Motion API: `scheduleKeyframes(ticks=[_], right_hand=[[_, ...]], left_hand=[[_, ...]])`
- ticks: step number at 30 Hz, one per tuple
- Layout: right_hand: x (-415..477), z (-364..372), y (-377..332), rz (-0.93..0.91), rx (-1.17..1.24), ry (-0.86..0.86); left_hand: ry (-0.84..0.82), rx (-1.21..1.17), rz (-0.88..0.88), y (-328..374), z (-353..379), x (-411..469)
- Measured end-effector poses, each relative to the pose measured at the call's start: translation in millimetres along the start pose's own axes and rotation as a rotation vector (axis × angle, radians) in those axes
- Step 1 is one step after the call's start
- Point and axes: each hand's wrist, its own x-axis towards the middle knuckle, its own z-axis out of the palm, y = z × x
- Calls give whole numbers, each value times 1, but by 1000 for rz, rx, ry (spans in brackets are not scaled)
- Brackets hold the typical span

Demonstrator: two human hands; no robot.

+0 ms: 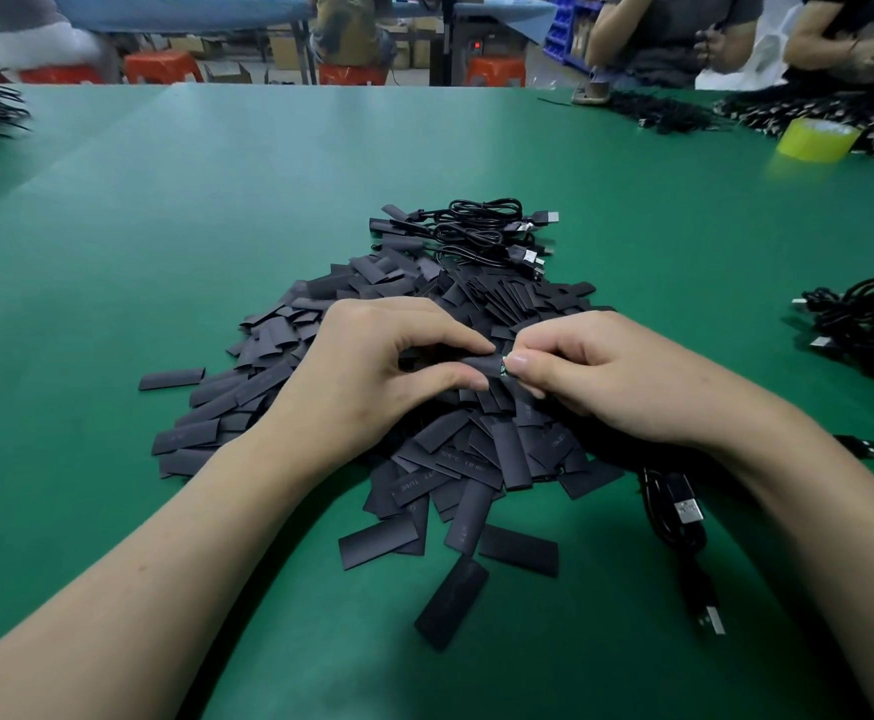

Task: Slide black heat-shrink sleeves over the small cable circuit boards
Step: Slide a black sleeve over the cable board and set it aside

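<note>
My left hand (pixel 372 366) pinches a black heat-shrink sleeve (pixel 476 363) between thumb and forefinger above the middle of the table. My right hand (pixel 611 376) pinches a small green circuit board (pixel 503 367) right at the sleeve's open end; only a sliver of the board shows. Under both hands lies a big heap of flat black sleeves (pixel 455 459). Behind the heap rests a bundle of black USB cables (pixel 481 233) with sleeves on their ends. A black cable with a USB plug (pixel 684 511) runs below my right wrist.
The green table (pixel 164 252) stretches all round. More black cables (pixel 871 319) lie at the right edge. A yellow tape roll (pixel 814 140) stands far right. Other people sit at the far right and beyond the table, near orange stools (pixel 162 67).
</note>
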Motion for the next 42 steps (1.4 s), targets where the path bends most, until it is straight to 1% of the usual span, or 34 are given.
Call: scheduleKeyframes(ticks=[7,13,18,20,22,25,27,30,32,34,36,39,42], right_hand=[[0,0,0,5,-17,4],[0,-1,2,14,-12,23],[0,0,3,16,68,-8],[0,-1,3,22,132,-24],[0,-2,4,20,160,-27],[-1,-2,3,-1,89,-24],[-1,-1,2,-5,64,-26],[0,0,3,-15,99,-17],[1,2,5,-9,195,22],[1,1,6,-6,322,102],[1,1,5,-40,365,177],[2,2,2,-113,260,270],[1,4,1,-147,134,364]], left_hand=[[-18,6,2,1,0,0],[-39,71,41,2,0,0],[-13,136,92,2,0,1],[17,97,66,3,0,0],[35,12,1,3,1,0],[6,-62,-78,4,2,0],[-26,-56,-71,6,2,0],[-14,-47,-71,7,3,0],[16,-48,-84,7,4,0],[62,-43,-103,6,5,0],[108,-65,-140,5,5,0],[145,-73,-179,5,5,-1],[163,-68,-194,5,6,-1]])
